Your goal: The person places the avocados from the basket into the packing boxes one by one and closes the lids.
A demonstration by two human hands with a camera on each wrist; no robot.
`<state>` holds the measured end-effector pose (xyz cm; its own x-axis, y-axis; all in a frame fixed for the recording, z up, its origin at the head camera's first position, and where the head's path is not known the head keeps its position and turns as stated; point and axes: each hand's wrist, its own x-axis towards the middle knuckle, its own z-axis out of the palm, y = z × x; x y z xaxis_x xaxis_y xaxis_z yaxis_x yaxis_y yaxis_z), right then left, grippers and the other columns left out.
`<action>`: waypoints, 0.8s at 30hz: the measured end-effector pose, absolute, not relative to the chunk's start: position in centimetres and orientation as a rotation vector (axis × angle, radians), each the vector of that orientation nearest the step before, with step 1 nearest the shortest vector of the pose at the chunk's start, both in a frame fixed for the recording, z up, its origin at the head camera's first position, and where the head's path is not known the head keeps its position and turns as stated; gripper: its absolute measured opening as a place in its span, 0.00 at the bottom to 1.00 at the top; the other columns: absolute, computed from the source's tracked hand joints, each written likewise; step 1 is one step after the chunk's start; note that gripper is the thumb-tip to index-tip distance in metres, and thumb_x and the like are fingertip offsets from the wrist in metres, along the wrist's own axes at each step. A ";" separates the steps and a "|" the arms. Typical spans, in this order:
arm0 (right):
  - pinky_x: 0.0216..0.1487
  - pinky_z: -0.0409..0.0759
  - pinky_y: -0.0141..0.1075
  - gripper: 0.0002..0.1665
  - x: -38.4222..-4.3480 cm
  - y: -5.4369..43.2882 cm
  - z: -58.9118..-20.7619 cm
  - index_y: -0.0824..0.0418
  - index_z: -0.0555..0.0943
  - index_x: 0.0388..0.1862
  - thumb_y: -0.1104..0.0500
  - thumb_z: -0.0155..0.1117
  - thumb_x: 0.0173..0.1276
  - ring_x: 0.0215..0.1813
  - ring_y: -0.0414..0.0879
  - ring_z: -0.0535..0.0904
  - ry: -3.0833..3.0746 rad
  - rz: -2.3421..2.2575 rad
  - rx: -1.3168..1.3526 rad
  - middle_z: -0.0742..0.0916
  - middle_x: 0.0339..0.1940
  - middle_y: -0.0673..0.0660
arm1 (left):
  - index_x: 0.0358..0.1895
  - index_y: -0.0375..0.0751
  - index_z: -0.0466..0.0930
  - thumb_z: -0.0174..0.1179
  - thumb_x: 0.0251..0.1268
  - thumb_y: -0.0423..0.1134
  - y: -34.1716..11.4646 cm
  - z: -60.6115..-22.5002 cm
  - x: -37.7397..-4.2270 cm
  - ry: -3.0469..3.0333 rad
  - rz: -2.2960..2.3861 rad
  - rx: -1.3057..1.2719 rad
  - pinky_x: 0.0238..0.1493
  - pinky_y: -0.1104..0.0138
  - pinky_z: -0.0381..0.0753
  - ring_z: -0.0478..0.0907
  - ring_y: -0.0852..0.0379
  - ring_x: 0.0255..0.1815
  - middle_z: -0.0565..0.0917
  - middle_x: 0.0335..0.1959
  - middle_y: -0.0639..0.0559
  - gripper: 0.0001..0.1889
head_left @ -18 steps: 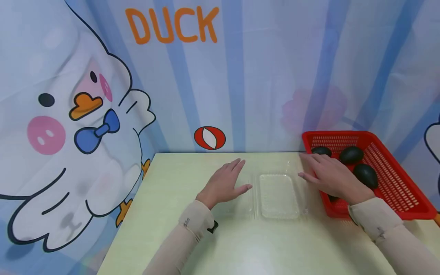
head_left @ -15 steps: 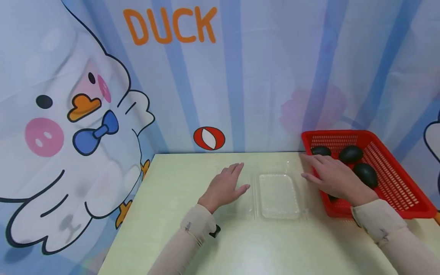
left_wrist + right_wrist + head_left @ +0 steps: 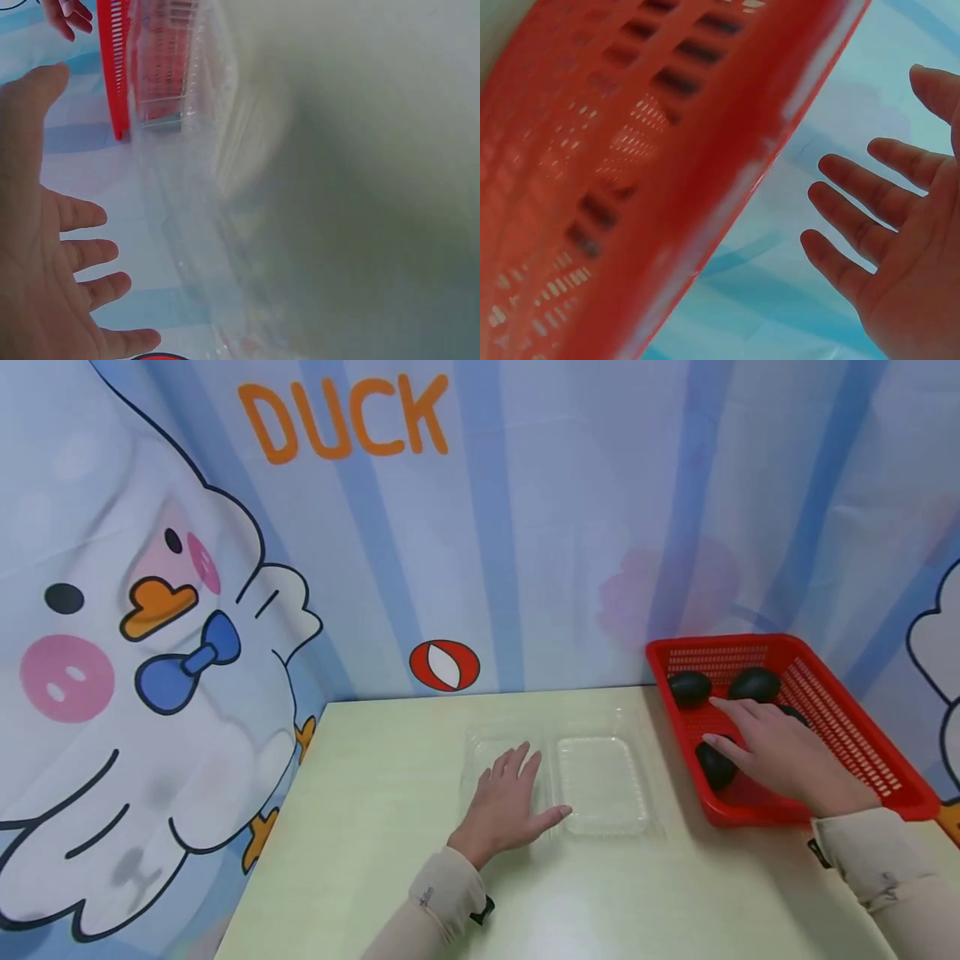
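A clear plastic clamshell container (image 3: 602,787) lies unfolded on the table, its two halves side by side. My left hand (image 3: 501,814) hovers over the left half, fingers spread and thumb pointing to the right half. In the left wrist view the hand (image 3: 45,262) holds nothing, and the container's clear wall (image 3: 161,187) stands beyond the fingertips. My right hand (image 3: 783,750) is above the red basket (image 3: 862,727), fingers extended over several dark oval avocados (image 3: 717,763). The right wrist view shows this hand (image 3: 900,217) with an open palm above the basket's rim (image 3: 727,217), touching no avocado.
The pale table (image 3: 375,793) extends left of the container and in front of it. A blue striped cloth backdrop (image 3: 547,527) with a printed duck (image 3: 217,693) rises behind and to the left. The basket stands at the right, close to the backdrop.
My right hand has moved right from the basket's left rim to over its inside, uncovering an avocado near the front. My left hand has drawn slightly nearer and rightward. The head view has turned a little right.
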<state>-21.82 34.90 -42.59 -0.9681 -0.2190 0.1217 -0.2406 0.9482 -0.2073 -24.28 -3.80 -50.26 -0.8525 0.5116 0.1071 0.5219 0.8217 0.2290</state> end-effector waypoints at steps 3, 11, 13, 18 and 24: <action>0.63 0.67 0.69 0.46 -21.8 36.1 -42.9 0.66 0.63 0.78 0.37 0.58 0.75 0.67 0.74 0.68 -3.016 0.353 0.296 0.73 0.69 0.75 | 0.81 0.47 0.55 0.44 0.65 0.78 -3.5 -50.9 -23.8 -2.978 -0.400 -0.833 0.73 0.39 0.61 0.55 0.43 0.81 0.54 0.83 0.48 0.51; 0.62 0.68 0.70 0.46 -21.1 38.6 -44.0 0.70 0.65 0.75 0.38 0.59 0.74 0.64 0.75 0.70 -3.028 0.373 0.217 0.75 0.65 0.78 | 0.82 0.47 0.54 0.46 0.64 0.78 -2.8 -52.0 -23.4 -2.981 -0.392 -0.834 0.71 0.36 0.61 0.55 0.43 0.81 0.53 0.83 0.48 0.51; 0.62 0.68 0.70 0.47 -20.9 39.2 -44.3 0.72 0.65 0.74 0.36 0.57 0.75 0.63 0.76 0.70 -3.034 0.358 0.206 0.75 0.64 0.79 | 0.82 0.47 0.54 0.45 0.64 0.78 -2.7 -52.2 -23.4 -2.979 -0.389 -0.835 0.71 0.36 0.61 0.55 0.43 0.81 0.54 0.83 0.48 0.51; 0.62 0.67 0.71 0.47 -20.7 40.2 -44.7 0.72 0.66 0.74 0.37 0.58 0.74 0.64 0.77 0.69 -3.054 0.351 0.174 0.75 0.65 0.80 | 0.81 0.47 0.55 0.42 0.64 0.79 -2.6 -52.4 -23.5 -2.984 -0.380 -0.827 0.70 0.36 0.62 0.55 0.43 0.80 0.54 0.83 0.47 0.52; 0.61 0.67 0.72 0.45 -20.5 41.4 -45.0 0.71 0.66 0.73 0.40 0.62 0.73 0.65 0.78 0.68 -3.089 0.345 0.125 0.72 0.65 0.81 | 0.82 0.47 0.54 0.41 0.63 0.80 -2.5 -52.7 -23.7 -2.996 -0.373 -0.823 0.70 0.35 0.61 0.55 0.43 0.81 0.53 0.83 0.47 0.52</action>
